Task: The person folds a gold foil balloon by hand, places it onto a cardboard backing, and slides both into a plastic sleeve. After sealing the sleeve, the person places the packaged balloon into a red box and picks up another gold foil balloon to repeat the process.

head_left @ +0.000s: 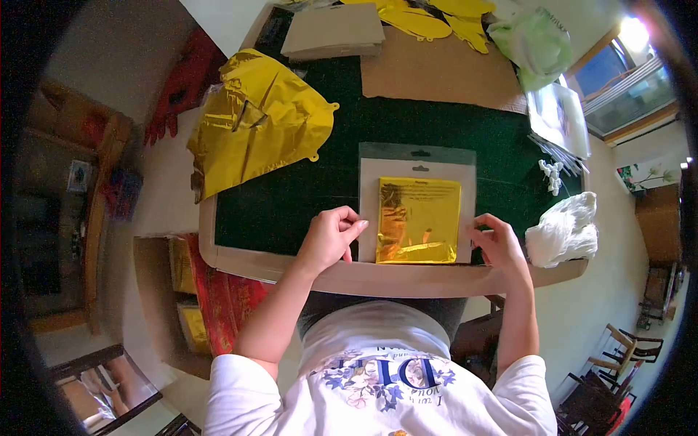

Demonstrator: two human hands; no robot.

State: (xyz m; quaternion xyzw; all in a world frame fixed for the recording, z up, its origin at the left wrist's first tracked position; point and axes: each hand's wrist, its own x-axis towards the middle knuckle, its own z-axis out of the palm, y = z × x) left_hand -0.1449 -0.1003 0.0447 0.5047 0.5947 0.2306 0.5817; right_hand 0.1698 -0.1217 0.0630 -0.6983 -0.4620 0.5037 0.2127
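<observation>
A clear plastic bag (417,150) with a hang hole lies flat at the table's near edge. Inside it are a pale backing card (369,189) and a folded gold foil balloon (419,218). My left hand (333,236) is closed at the bag's left edge, thumb and forefinger pinched there. At the right edge my right hand (499,243) has its fingertips bent together on the bag's side. How much plastic sits between the fingers is hard to see.
A large unfolded gold foil balloon (269,120) lies left on the dark green table top (436,127). Behind are pale cards (333,30), brown cardboard (440,69) and a greenish plastic bag (534,43). White string (563,231) and clear sleeves (558,120) lie right. An open carton (156,291) stands below left.
</observation>
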